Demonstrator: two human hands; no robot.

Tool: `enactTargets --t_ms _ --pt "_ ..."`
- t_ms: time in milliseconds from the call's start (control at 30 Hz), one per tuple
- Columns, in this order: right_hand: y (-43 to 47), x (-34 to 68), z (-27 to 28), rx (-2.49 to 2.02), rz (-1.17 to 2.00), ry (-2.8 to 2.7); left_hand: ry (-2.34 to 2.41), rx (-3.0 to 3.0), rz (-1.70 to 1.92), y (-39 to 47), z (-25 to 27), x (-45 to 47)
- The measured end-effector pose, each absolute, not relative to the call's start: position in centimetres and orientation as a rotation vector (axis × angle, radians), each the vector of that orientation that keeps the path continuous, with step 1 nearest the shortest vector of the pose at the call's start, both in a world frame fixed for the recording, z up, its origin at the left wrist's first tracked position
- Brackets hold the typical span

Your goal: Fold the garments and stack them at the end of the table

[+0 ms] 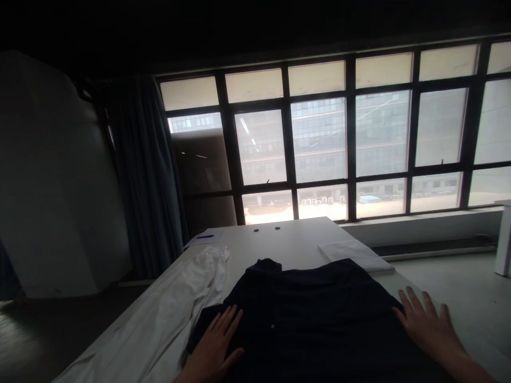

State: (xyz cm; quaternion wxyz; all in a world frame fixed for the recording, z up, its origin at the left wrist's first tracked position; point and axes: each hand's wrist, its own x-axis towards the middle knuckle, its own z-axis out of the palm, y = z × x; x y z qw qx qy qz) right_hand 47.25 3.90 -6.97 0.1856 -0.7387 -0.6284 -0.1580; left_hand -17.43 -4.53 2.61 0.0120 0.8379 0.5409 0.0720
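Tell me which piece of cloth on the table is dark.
The dark garment in the middle, under the left hand. The others are white: a rumpled cloth to its left, a folded cloth behind its right side.

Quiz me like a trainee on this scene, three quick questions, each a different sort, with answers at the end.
1. What shade is the garment under the left hand?

2. True or false: the blue pen lies on the paper near the far left corner of the table.

3. Which table edge is the folded white cloth at?
A. left
B. right
C. far

Key: 1. Very dark, close to black. 2. True. 3. B.
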Motion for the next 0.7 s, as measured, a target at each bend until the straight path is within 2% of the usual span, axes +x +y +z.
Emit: enactTargets --t_ms 67,233,333,600,700 --pt "3.1 45.5 -7.2 -2.031 -0.464 -1.817 1.686 2.607 0.190 -5.6 2.4 -17.5" --pt "1.6 39.7 -7.5 -2.102 -0.086 -1.984 1.729 2.510 0.091 -6.5 1.9 -16.9" --pt "2.0 38.6 -7.1 -2.110 0.016 -2.068 1.736 2.483 0.118 -5.8 2.2 -16.9" --pt "4.7 37.9 -4.9 -2.138 0.092 -2.072 1.806 2.442 0.185 -3.3 2.0 -16.6" --pt "4.6 37.6 -4.7 -2.129 0.030 -2.028 1.796 2.502 0.297 -3.8 2.6 -16.5"
